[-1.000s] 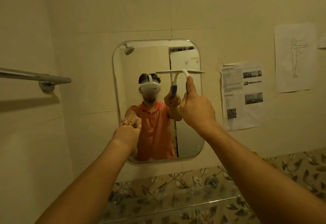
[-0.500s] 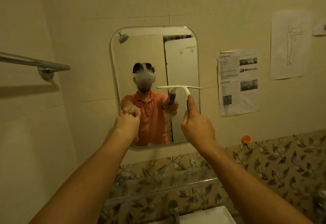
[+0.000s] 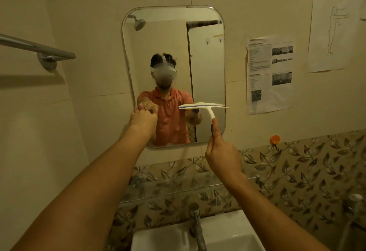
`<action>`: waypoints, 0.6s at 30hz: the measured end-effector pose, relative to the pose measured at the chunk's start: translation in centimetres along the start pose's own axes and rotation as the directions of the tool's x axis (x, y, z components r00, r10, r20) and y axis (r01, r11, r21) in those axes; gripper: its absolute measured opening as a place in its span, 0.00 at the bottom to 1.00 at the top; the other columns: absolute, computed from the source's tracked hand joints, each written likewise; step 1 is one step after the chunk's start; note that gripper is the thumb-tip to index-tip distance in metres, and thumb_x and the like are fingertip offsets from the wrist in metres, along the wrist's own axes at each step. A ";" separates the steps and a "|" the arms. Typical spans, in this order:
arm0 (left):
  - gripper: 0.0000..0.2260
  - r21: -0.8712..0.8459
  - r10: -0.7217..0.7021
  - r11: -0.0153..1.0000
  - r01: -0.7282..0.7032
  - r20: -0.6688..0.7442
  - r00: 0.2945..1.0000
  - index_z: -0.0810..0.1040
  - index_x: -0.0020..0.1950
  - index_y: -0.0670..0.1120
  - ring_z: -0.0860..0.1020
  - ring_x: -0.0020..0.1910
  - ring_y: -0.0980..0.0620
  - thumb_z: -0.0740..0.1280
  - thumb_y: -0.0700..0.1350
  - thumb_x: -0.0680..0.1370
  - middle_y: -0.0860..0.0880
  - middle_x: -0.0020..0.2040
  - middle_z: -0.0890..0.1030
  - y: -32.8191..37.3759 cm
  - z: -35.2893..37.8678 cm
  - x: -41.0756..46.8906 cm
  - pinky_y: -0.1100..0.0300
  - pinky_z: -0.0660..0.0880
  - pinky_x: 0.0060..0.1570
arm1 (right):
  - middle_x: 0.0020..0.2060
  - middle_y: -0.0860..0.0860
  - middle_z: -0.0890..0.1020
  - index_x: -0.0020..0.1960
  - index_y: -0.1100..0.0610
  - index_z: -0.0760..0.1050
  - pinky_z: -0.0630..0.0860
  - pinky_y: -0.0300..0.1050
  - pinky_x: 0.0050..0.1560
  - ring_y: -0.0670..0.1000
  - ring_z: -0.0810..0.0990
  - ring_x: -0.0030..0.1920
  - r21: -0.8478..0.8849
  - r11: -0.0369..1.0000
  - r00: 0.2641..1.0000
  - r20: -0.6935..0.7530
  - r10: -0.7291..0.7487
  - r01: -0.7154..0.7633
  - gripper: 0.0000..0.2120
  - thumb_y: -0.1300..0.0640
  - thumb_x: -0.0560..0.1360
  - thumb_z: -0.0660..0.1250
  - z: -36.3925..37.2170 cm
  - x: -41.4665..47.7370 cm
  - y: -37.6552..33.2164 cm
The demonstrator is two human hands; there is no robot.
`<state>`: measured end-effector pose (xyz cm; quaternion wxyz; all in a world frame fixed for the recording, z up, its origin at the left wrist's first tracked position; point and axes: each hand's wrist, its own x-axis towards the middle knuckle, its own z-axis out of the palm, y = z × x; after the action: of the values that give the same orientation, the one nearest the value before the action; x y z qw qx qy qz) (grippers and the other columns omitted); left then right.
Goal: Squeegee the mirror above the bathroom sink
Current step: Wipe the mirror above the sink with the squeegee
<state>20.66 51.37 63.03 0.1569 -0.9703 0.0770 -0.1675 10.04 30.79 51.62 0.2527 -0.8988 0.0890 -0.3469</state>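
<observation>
**Beige-tiled bathroom, squeegee blade low on the mirror**

Beige wall tiles fill most of the view, with a band of leaf-patterned tiles (image 3: 297,171) running across the lower half. The rounded mirror (image 3: 174,52) hangs at centre frame. The squeegee (image 3: 204,106) lies across the mirror's lower right part, its white blade nearly level against the glass and its right tip reaching just past the mirror's right edge. The right hand (image 3: 221,157) grips the squeegee's blue handle from below, thumb stretched up along it. The left hand (image 3: 143,120) is at the mirror's left edge, at about the blade's height, with its fingers curled. Whether it holds anything there, I cannot tell. Both forearms reach up from the bottom corners of the frame.

A white sink (image 3: 227,231) shows at bottom centre, with a metal tap (image 3: 196,223) standing at its back rim. A metal towel rail (image 3: 39,49) juts from the wall at upper left. Right of the mirror a printed sheet (image 3: 269,74) is stuck to the tiles. A line drawing of a figure (image 3: 334,29) hangs at upper right. A small orange hook (image 3: 274,139) sits just above the leaf band.
</observation>
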 end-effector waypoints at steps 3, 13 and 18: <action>0.49 0.000 -0.005 1.000 0.005 0.009 1.000 0.45 0.83 0.50 0.53 0.79 0.32 0.74 0.49 0.73 0.33 0.80 0.54 0.1 -0.1 -0.1 0.43 0.64 0.72 | 0.29 0.52 0.75 0.80 0.42 0.32 0.75 0.48 0.28 0.50 0.74 0.27 -0.012 1.000 1.000 0.002 -0.005 0.005 0.34 0.52 0.85 0.52 1.0 -1.1 0.4; 0.48 0.002 -0.005 1.000 0.005 0.003 1.000 0.45 0.83 0.49 0.55 0.78 0.32 0.74 0.49 0.73 0.33 0.80 0.55 0.1 0.1 0.0 0.43 0.65 0.72 | 0.29 0.52 0.76 0.79 0.40 0.30 0.72 0.46 0.27 0.51 0.75 0.28 -0.018 0.998 0.997 0.053 0.058 -0.057 0.35 0.51 0.85 0.52 2.7 -4.0 1.7; 0.49 0.012 -0.006 1.000 0.006 -0.016 1.000 0.47 0.83 0.50 0.57 0.77 0.32 0.75 0.51 0.72 0.33 0.78 0.58 0.0 0.4 0.1 0.44 0.67 0.70 | 0.32 0.52 0.77 0.79 0.39 0.30 0.73 0.47 0.28 0.50 0.75 0.29 0.016 0.994 0.985 0.142 0.101 -0.104 0.34 0.51 0.85 0.52 3.3 -5.8 2.8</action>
<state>20.90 51.48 62.72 0.1616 -0.9681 0.0743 -0.1764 7.95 31.62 44.71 0.2860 -0.9123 0.1130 -0.2703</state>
